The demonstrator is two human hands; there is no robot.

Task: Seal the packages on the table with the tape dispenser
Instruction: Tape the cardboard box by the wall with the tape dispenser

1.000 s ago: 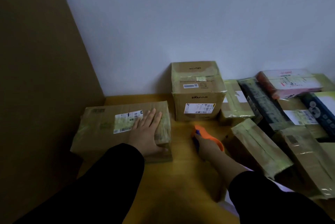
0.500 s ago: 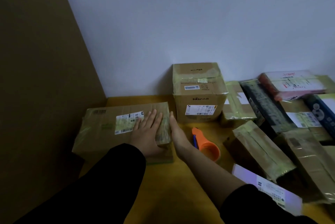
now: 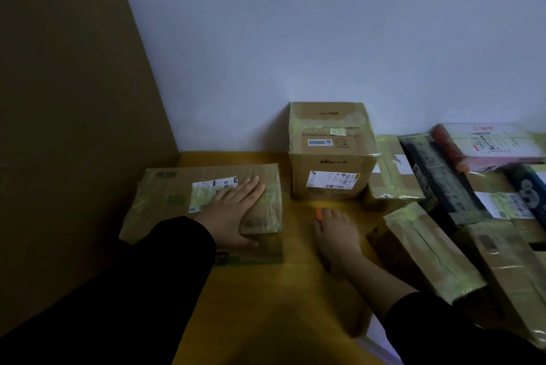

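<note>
Wooden table (image 3: pixel 266 290) against a pale wall: left hand (image 3: pixel 233 211) flat, fingers straight, on a taped box (image 3: pixel 177 187); right hand (image 3: pixel 335 231) covers the tape dispenser (image 3: pixel 319 214) beside it, grip unclear; the packages (image 3: pixel 428 252) appear mostly sealed.

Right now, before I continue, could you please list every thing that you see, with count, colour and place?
flat box: one, brown, taped, left side of the table
tall box: one, brown, taped, centre, against the wall
dispenser: one, orange, in front of the tall box, mostly hidden
packages: several, brown, dark, blue and pink, piled at the right
table: one, yellow-brown, under everything
wall: one, pale, behind
panel: one, brown, far left
left hand: one, flat on the flat box
right hand: one, curled over the dispenser
</note>
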